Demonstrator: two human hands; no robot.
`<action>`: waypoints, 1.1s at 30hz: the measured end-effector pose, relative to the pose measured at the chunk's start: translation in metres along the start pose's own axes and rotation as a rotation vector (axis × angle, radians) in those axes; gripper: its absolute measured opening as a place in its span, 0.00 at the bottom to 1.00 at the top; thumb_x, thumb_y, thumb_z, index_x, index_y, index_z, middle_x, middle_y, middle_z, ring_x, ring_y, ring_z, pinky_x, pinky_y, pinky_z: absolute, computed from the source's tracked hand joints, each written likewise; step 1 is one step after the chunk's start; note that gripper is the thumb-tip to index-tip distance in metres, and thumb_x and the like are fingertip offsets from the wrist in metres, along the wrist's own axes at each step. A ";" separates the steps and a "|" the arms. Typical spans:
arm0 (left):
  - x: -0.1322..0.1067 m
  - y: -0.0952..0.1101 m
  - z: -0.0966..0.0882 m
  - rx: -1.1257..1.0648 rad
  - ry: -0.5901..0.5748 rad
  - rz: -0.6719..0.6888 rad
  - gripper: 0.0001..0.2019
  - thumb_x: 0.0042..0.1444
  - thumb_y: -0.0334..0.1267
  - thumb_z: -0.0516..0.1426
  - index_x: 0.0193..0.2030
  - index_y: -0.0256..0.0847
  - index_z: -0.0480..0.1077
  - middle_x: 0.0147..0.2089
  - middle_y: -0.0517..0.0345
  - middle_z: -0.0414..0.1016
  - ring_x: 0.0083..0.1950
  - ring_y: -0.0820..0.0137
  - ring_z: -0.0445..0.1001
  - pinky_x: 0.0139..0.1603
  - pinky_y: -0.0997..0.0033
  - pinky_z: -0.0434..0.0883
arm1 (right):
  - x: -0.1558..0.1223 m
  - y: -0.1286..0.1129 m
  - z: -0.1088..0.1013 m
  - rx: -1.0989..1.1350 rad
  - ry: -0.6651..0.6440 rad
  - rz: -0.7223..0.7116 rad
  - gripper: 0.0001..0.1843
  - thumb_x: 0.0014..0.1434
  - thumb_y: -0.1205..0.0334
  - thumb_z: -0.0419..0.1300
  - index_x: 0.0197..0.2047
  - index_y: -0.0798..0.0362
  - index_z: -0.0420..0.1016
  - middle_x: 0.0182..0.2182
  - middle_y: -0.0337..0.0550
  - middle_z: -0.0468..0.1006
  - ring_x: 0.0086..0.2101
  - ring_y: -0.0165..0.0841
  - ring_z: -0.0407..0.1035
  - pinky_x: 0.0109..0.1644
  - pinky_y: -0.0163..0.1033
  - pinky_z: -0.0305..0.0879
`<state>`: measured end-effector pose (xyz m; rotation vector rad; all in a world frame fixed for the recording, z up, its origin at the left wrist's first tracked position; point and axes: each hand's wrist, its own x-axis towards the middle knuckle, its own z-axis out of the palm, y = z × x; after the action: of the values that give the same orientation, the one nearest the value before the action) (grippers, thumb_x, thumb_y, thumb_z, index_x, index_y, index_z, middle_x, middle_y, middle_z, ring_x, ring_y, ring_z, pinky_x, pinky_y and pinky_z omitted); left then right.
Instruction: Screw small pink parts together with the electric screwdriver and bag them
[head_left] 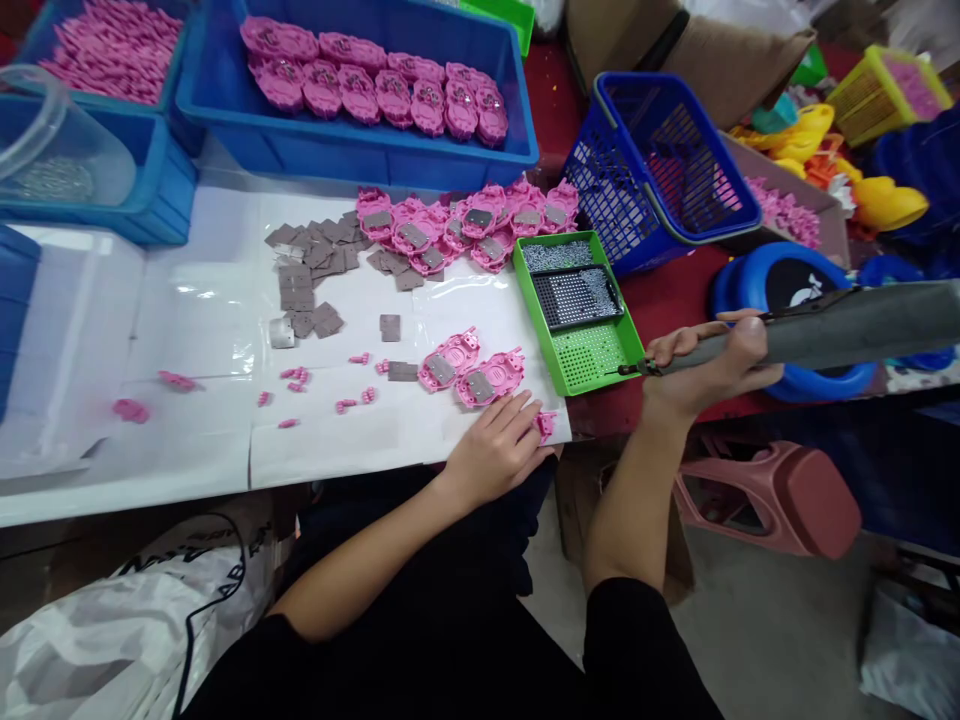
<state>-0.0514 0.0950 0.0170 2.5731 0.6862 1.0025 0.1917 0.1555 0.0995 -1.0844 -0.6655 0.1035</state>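
My right hand (712, 365) is closed around a grey electric screwdriver (832, 325) held sideways. Its dark bit reaches over the front of a green tray (634, 350) of small screws. A black perforated insert (559, 302) with screws sits inside that tray. At the table's front edge my left hand (499, 448) grips a pink plastic shell (547, 426), which it mostly covers. Just beyond its fingers lie two pink shells with grey metal plates, a nearer one (491, 378) and a farther one (448, 360). Beside them is a loose grey plate (403, 372).
More plated pink shells (420, 228) are heaped behind, next to a pile of grey plates (322, 250). Small pink parts (295, 376) lie scattered leftward. A blue bin (360, 150) holds rows of pink assemblies. A blue basket (619, 190) and pink stool (810, 500) are at right.
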 end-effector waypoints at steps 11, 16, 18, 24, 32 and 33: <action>0.001 0.000 0.002 -0.149 0.022 -0.123 0.08 0.78 0.37 0.60 0.50 0.39 0.82 0.58 0.45 0.89 0.68 0.52 0.85 0.67 0.48 0.85 | -0.002 0.014 -0.005 -0.050 0.010 0.024 0.12 0.66 0.49 0.60 0.40 0.46 0.65 0.17 0.24 0.59 0.14 0.27 0.57 0.17 0.31 0.55; 0.002 -0.001 0.000 -0.233 0.044 -0.165 0.07 0.79 0.35 0.59 0.49 0.40 0.80 0.55 0.48 0.90 0.66 0.54 0.86 0.67 0.50 0.85 | -0.002 0.019 -0.004 -0.082 -0.004 -0.010 0.14 0.68 0.47 0.60 0.39 0.45 0.61 0.18 0.25 0.59 0.14 0.28 0.56 0.18 0.31 0.55; 0.003 -0.002 -0.001 -0.278 0.049 -0.192 0.06 0.79 0.35 0.60 0.50 0.40 0.79 0.52 0.49 0.90 0.65 0.55 0.87 0.65 0.52 0.86 | 0.002 0.020 -0.007 -0.082 -0.056 -0.042 0.13 0.69 0.48 0.59 0.40 0.45 0.61 0.19 0.25 0.60 0.14 0.27 0.57 0.18 0.30 0.56; 0.004 -0.004 -0.002 -0.372 0.009 -0.254 0.02 0.77 0.36 0.63 0.50 0.42 0.77 0.49 0.51 0.89 0.60 0.56 0.89 0.62 0.54 0.86 | -0.016 -0.023 -0.014 0.012 -0.188 -0.062 0.16 0.71 0.48 0.46 0.38 0.47 0.67 0.16 0.28 0.54 0.12 0.27 0.54 0.17 0.32 0.55; 0.003 -0.004 0.000 -0.354 -0.033 -0.252 0.02 0.77 0.37 0.63 0.51 0.42 0.77 0.52 0.48 0.89 0.64 0.54 0.88 0.61 0.53 0.86 | -0.096 -0.066 -0.001 0.160 -0.435 0.089 0.06 0.63 0.56 0.61 0.43 0.45 0.77 0.18 0.28 0.67 0.12 0.30 0.53 0.17 0.36 0.57; 0.003 -0.004 0.000 -0.350 -0.045 -0.252 0.02 0.77 0.36 0.62 0.52 0.43 0.78 0.52 0.48 0.89 0.65 0.54 0.87 0.62 0.53 0.86 | -0.099 -0.064 -0.002 0.155 -0.435 0.121 0.06 0.64 0.56 0.62 0.43 0.45 0.77 0.17 0.28 0.67 0.12 0.29 0.53 0.17 0.36 0.57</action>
<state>-0.0509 0.1005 0.0170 2.1405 0.7289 0.8899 0.0980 0.0844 0.1086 -0.9577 -0.9641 0.4982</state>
